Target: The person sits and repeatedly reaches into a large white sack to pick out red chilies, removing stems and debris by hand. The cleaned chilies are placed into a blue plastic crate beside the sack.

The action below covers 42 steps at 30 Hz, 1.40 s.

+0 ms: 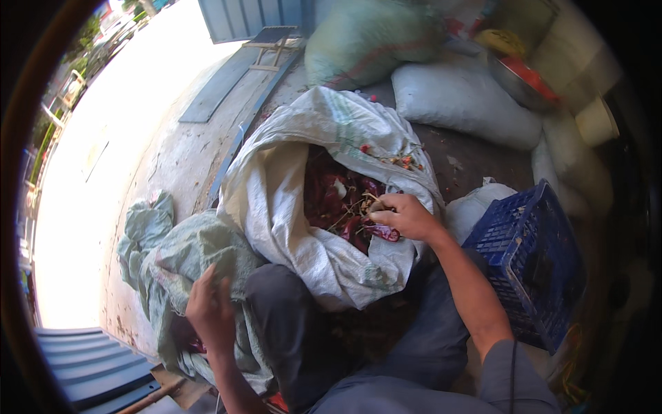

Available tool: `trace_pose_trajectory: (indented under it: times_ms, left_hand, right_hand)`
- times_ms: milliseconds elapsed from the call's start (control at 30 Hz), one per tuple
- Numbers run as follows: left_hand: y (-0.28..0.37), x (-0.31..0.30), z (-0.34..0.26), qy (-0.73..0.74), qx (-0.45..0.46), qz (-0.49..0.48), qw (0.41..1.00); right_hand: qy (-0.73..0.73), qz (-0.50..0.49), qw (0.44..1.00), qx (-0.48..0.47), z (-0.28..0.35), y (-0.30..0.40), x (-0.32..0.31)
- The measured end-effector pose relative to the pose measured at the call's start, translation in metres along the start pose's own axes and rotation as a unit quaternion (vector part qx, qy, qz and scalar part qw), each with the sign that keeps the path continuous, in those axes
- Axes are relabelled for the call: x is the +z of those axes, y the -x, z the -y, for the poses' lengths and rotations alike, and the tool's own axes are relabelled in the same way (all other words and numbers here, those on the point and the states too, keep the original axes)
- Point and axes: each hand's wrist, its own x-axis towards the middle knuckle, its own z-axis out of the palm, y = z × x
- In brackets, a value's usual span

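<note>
A large white woven sack (274,171) stands before my knees with its rim rolled down. Dark red dried chili peppers (331,194) fill its opening. My right hand (401,215) is at the right side of that opening, its fingers closed on dry chili stems (368,202). Stems and small red bits lie on the sack's folded rim at the upper right. On the left, my left hand (212,305), somewhat blurred, is raised over a green woven sack (201,243), fingers partly spread, with nothing seen in it. Dark red peppers (196,345) show in this sack's opening beside the wrist.
A blue plastic crate (517,248) is tilted at my right. Full sacks, one green (372,41) and one white (460,98), lie beyond the open sack. A small folding stool (274,41) and a metal door track (253,116) are at the upper left.
</note>
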Motion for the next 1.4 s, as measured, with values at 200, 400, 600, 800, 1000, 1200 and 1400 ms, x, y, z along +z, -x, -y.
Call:
trace_pose_trajectory:
  times_ms: [200, 400, 600, 800, 1000, 1200, 1400]
  left_hand:
    - [-0.085, 0.100, -0.114, 0.098, 0.141, 0.254, 0.952]
    - [-0.064, 0.222, -0.135, 0.115, 0.289, 0.373, 0.874]
    - [-0.048, 0.254, -0.139, 0.080, 0.353, 0.395, 0.844]
    - [-0.070, 0.226, -0.139, 0.211, 0.193, 0.338, 0.897]
    - [-0.086, 0.214, -0.133, 0.285, 0.063, 0.277, 0.916]
    - [-0.092, 0.209, -0.136, 0.229, 0.193, 0.223, 0.928]
    - [-0.092, 0.206, -0.124, 0.268, 0.162, 0.243, 0.918]
  right_hand:
    - [0.155, -0.080, 0.984, -0.046, -0.012, -0.020, -0.010]
    - [0.214, -0.108, 0.971, -0.007, -0.020, 0.001, -0.020]
    - [0.153, -0.125, 0.980, -0.029, -0.024, -0.007, -0.034]
    - [0.022, -0.132, 0.990, 0.044, -0.018, -0.012, -0.045]
    - [-0.175, -0.039, 0.977, 0.115, -0.005, -0.011, -0.045]
    - [-0.046, -0.075, 0.996, -0.030, 0.001, -0.016, -0.016]
    - [-0.064, -0.060, 0.996, -0.015, 0.005, -0.026, -0.011]
